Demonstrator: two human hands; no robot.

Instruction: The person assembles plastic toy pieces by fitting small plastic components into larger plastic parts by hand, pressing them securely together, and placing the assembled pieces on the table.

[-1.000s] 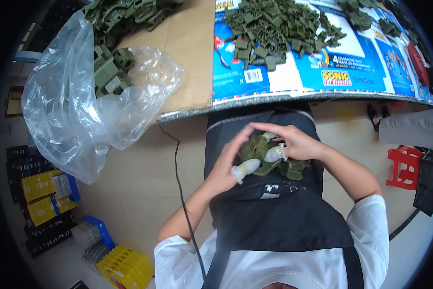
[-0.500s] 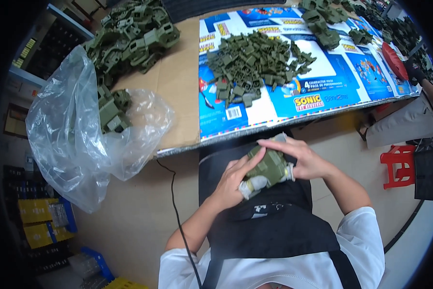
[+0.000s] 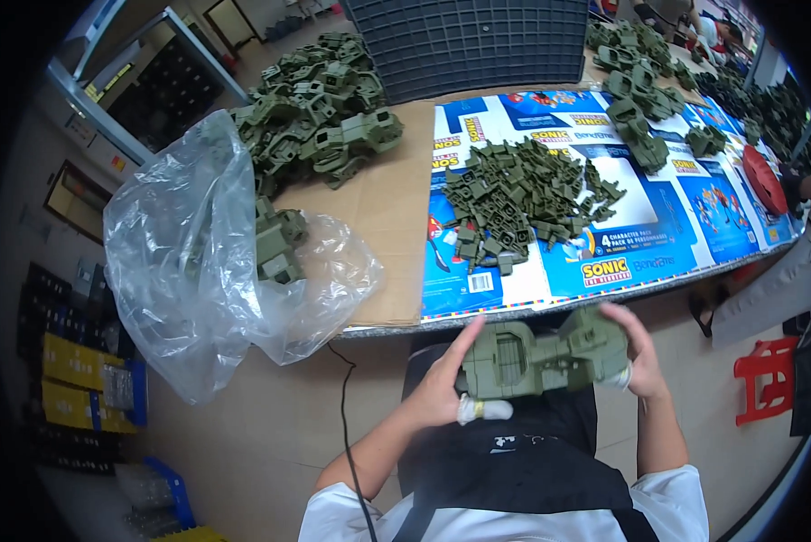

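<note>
Flattened blue and white printed cardboard packaging sheets point(image 3: 694, 194) spread across the worktop point(image 3: 383, 203), crumpled clear plastic bag point(image 3: 198, 262) at its left edge, yellow boxes point(image 3: 71, 366) on floor shelves at left

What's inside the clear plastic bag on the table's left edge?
The clear plastic bag holds a few olive-green plastic parts near its mouth. Its lower part, hanging off the table, looks empty, though creases blur it.

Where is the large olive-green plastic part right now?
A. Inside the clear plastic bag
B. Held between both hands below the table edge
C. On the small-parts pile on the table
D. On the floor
B: the left hand and right hand grip the olive-green plastic part at its two ends, in front of the table edge.
</note>
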